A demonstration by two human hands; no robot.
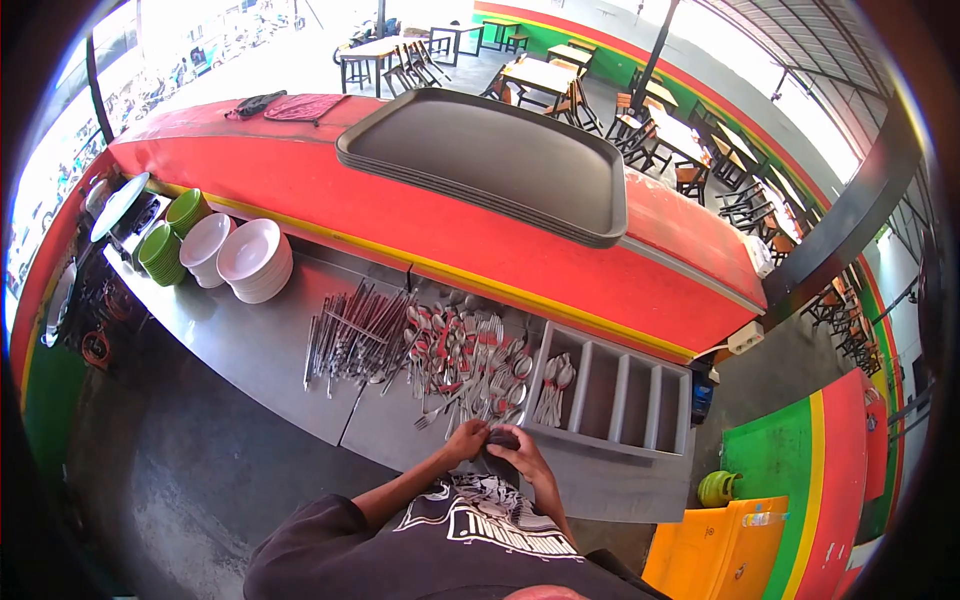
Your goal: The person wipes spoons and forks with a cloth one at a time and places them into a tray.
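My left hand (466,441) is closed at the table's front edge, just in front of my body. Beside it, my right hand (520,457) is closed with its fingers bent inward. Between the two hands is a dark, cloth-like thing (499,462), partly covered by my fingers. Right beyond them lies a loose heap of spoons and forks (460,345), several with red on their handles. To its left is a pile of slim metal cutlery (350,335). A grey cutlery tray (606,436) stands to the right, with spoons (556,385) in its leftmost compartment.
White bowls (250,255) and green bowls (162,253) are stacked at the steel table's left end. Large brown serving trays (480,160) lie stacked on the red ledge (330,205) behind. An orange cabinet (715,550) and a green gas cylinder (718,488) stand at the right.
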